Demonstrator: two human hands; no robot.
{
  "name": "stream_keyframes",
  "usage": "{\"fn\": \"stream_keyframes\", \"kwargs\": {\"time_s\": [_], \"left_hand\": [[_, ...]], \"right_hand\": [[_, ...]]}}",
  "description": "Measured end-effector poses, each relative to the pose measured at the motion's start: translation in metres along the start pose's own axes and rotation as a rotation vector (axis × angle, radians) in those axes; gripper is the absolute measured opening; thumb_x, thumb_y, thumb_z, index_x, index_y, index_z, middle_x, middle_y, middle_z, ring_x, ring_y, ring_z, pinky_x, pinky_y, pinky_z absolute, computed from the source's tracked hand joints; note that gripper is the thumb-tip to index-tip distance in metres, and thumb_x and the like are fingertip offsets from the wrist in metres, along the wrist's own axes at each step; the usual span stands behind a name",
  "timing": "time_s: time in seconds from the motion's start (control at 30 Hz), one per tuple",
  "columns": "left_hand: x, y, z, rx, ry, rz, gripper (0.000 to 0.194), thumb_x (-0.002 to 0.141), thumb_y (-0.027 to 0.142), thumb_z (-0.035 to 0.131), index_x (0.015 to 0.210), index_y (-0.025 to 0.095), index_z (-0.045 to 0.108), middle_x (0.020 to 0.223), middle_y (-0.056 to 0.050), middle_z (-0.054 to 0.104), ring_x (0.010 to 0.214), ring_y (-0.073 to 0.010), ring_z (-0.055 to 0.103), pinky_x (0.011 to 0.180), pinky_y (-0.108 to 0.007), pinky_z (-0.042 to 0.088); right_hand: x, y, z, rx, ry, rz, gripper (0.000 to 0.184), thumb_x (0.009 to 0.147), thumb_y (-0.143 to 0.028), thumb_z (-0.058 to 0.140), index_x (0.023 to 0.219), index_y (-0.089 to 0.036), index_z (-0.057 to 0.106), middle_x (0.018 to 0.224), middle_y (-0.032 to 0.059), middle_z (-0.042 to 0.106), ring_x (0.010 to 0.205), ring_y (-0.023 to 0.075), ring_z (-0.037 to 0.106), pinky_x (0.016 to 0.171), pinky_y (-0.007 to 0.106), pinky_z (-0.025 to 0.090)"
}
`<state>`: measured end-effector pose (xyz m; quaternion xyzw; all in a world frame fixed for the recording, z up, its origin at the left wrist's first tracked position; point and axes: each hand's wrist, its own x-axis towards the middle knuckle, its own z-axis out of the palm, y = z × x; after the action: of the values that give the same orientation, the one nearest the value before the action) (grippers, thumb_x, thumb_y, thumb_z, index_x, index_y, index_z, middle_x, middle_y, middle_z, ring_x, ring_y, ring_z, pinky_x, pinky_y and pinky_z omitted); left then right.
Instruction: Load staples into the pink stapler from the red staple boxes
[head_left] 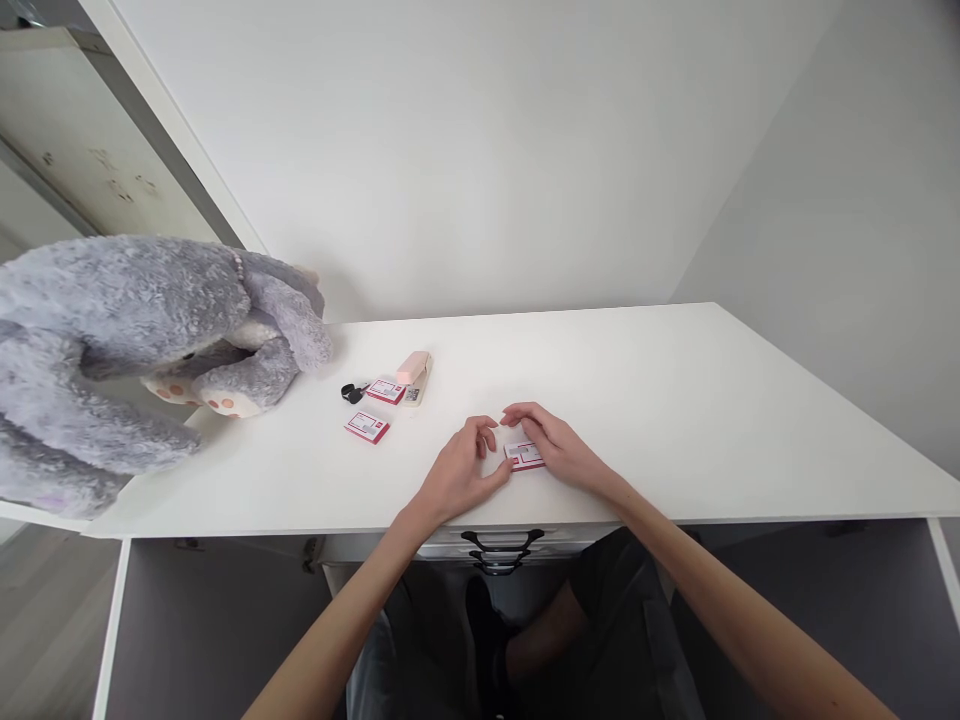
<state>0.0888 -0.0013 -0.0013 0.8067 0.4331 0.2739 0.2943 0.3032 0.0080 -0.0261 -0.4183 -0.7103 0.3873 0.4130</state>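
A small white-and-red box [523,456] lies flat on the white tabletop [637,400] near the front edge. My right hand [551,445] is curled over its right part, covering that end, with the thumb across the top. To the left is my left hand [469,465], its fingers bent but apart from the thumb. The left thumb tip reaches the box's left corner; no object shows inside that palm. Two similar boxes sit farther left, a nearer box [367,427] and a farther box [385,391].
Beside the farther box is a pink and cream object [416,375] resembling a stapler. A small black strap-like item [352,393] lies to its left. A large grey plush toy [165,320] occupies the table's left end. Drawer handles [502,541] stick out below the front edge.
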Motion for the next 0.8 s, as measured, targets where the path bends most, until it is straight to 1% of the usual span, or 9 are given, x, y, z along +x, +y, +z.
{"fn": "stream_keyframes", "kwargs": {"time_s": [0.1,0.17,0.27,0.4,0.5,0.57,0.67,0.73,0.8], "left_hand": [[0.002,-0.002,0.001,0.141,-0.026,0.083,0.049,0.087,0.045,0.071,0.128,0.023,0.056,0.111,-0.008,0.062,0.1,-0.024,0.059,0.091,-0.041,0.049],[0.003,-0.004,0.001,0.214,-0.05,0.124,0.044,0.089,0.048,0.07,0.125,0.024,0.062,0.114,-0.009,0.061,0.106,-0.0268,0.059,0.095,-0.044,0.049],[0.002,-0.005,0.002,0.233,-0.036,0.13,0.037,0.094,0.049,0.064,0.123,0.025,0.065,0.115,-0.009,0.06,0.105,-0.0258,0.06,0.095,-0.043,0.05],[-0.006,-0.008,-0.007,0.179,0.055,0.078,0.037,0.096,0.047,0.062,0.126,0.024,0.062,0.117,-0.008,0.06,0.102,-0.0226,0.061,0.092,-0.039,0.052],[-0.022,-0.02,-0.029,0.179,0.191,-0.005,0.036,0.097,0.046,0.061,0.126,0.025,0.062,0.114,-0.007,0.059,0.102,-0.0215,0.062,0.092,-0.037,0.052],[-0.038,-0.034,-0.052,0.225,0.295,-0.062,0.037,0.096,0.048,0.06,0.124,0.024,0.064,0.113,-0.007,0.059,0.1,-0.0219,0.062,0.094,-0.039,0.052],[-0.07,-0.059,-0.09,0.318,0.415,-0.15,0.043,0.094,0.055,0.06,0.124,0.025,0.067,0.116,-0.009,0.057,0.106,-0.0248,0.061,0.1,-0.043,0.051],[-0.091,-0.074,-0.114,0.375,0.354,-0.173,0.048,0.091,0.06,0.062,0.126,0.029,0.069,0.118,-0.008,0.055,0.113,-0.0269,0.058,0.103,-0.045,0.049],[-0.107,-0.085,-0.131,0.427,0.312,-0.21,0.048,0.089,0.064,0.062,0.124,0.033,0.071,0.119,-0.008,0.055,0.115,-0.0284,0.056,0.104,-0.046,0.048]], "right_hand": [[0.001,0.001,-0.001,0.052,0.062,0.028,0.034,0.108,-0.04,0.033,0.13,-0.027,0.055,0.122,0.0073,0.068,0.118,0.0213,0.063,0.101,0.041,0.05],[0.001,0.002,-0.001,0.061,0.096,0.035,0.034,0.108,-0.042,0.035,0.13,-0.027,0.055,0.12,0.0073,0.069,0.116,0.0212,0.063,0.101,0.041,0.049],[0.002,0.005,-0.001,0.056,0.178,0.054,0.033,0.107,-0.043,0.036,0.127,-0.026,0.055,0.119,0.0078,0.069,0.111,0.0213,0.064,0.1,0.041,0.049],[0.001,0.013,-0.002,0.058,0.346,0.104,0.033,0.106,-0.045,0.036,0.123,-0.024,0.055,0.115,0.01,0.069,0.105,0.0223,0.065,0.094,0.042,0.051],[0.0,0.016,-0.001,0.065,0.377,0.134,0.031,0.104,-0.045,0.039,0.12,-0.024,0.056,0.113,0.01,0.069,0.103,0.0229,0.066,0.094,0.044,0.052],[0.0,0.016,0.0,0.063,0.362,0.141,0.03,0.103,-0.045,0.043,0.119,-0.024,0.057,0.113,0.0099,0.07,0.103,0.0232,0.066,0.093,0.044,0.053],[-0.001,0.015,0.002,0.049,0.351,0.135,0.028,0.101,-0.044,0.047,0.118,-0.024,0.057,0.113,0.0103,0.07,0.103,0.024,0.067,0.092,0.044,0.053],[-0.002,0.015,0.002,0.037,0.346,0.133,0.027,0.1,-0.043,0.05,0.117,-0.024,0.058,0.113,0.0105,0.071,0.103,0.0245,0.067,0.092,0.044,0.053],[-0.002,0.015,0.002,0.026,0.345,0.133,0.026,0.099,-0.042,0.051,0.116,-0.024,0.059,0.113,0.0104,0.072,0.102,0.0247,0.068,0.093,0.045,0.053]]}}
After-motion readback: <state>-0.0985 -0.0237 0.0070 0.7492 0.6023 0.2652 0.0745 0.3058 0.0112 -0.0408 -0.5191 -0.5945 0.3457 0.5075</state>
